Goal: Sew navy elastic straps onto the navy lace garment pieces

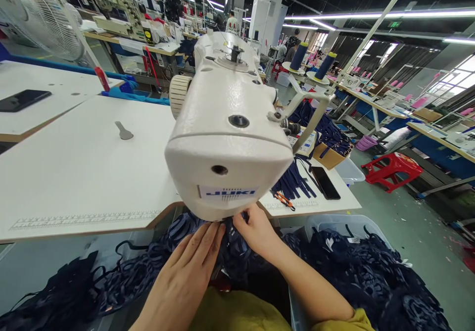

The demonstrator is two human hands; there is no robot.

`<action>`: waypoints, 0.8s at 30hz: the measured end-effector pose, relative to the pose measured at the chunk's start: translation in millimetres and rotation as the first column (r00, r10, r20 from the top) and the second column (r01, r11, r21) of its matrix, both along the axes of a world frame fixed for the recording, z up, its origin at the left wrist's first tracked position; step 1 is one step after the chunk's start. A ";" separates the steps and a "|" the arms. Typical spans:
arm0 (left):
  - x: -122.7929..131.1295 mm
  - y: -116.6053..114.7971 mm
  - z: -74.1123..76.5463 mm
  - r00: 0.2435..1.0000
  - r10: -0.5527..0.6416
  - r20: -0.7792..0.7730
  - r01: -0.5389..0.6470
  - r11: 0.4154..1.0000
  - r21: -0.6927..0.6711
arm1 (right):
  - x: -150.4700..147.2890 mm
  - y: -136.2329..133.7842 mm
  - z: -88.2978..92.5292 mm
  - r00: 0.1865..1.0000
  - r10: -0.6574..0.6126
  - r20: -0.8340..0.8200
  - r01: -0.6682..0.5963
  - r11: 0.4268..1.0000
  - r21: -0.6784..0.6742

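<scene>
Navy fabric (232, 252) lies bunched below the sewing machine head (226, 123), between and around the two hands. The left hand (185, 271) stretches its fingers straight and close together, its thumb out of sight; the right hand (260, 229) is bent, thumb and forefinger close to each other at the machine's lower edge. Whether either one pinches the cloth cannot be told, since the bulky head stands in the way and hides the needle area.

Right of the machine, the desk (92, 172) carries navy strips (295, 182), orange snips (284, 200) and a black phone (325, 182), with a cardboard box (330, 157) behind. Left of it lies a small grey metal piece (124, 131); farther left, another dark phone (25, 101) rests near a white fan (48, 22). Two navy thread cones (299, 57) stand behind on the right. Dark navy pieces (371, 271) heap over a clear bin (334, 220) beside the right forearm, and a red stool (392, 169) stands on the floor beyond.
</scene>
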State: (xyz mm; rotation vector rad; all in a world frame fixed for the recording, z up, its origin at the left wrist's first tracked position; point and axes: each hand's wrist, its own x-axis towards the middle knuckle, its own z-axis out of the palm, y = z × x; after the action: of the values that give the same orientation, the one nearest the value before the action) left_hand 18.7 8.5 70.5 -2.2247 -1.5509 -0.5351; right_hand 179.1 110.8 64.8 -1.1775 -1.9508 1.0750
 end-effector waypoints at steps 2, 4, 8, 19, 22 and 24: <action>0.5 0.1 -1.3 1.000 0.001 0.007 -0.001 1.000 0.007 | -0.1 0.1 0.5 1.000 0.003 -0.001 -0.003 1.000 0.003; 0.9 0.6 -2.2 1.000 -0.002 0.016 0.001 1.000 0.014 | -0.5 0.0 1.4 1.000 0.004 0.002 -0.004 1.000 0.010; 0.8 1.0 -2.4 1.000 -0.006 0.020 0.005 1.000 0.017 | -1.0 -0.5 3.1 1.000 0.006 0.009 -0.006 1.000 0.004; 0.4 1.9 -1.6 0.999 -0.022 0.031 0.022 0.999 0.026 | -0.2 0.0 4.5 1.000 0.027 0.014 -0.027 1.000 0.006; -0.4 1.7 -2.3 0.999 -0.023 0.022 0.022 0.999 0.035 | 0.1 0.6 4.6 0.999 0.032 0.024 -0.032 0.999 0.015; -1.1 0.9 -2.9 1.000 -0.027 0.015 0.027 0.999 0.042 | 0.3 1.0 4.7 0.999 0.034 0.028 -0.035 0.999 0.030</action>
State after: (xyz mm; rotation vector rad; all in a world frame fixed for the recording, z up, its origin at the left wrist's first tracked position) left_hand 17.6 9.3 67.6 -2.2180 -1.5052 -0.5889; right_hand 179.4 111.7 69.6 -1.1518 -2.0083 1.0482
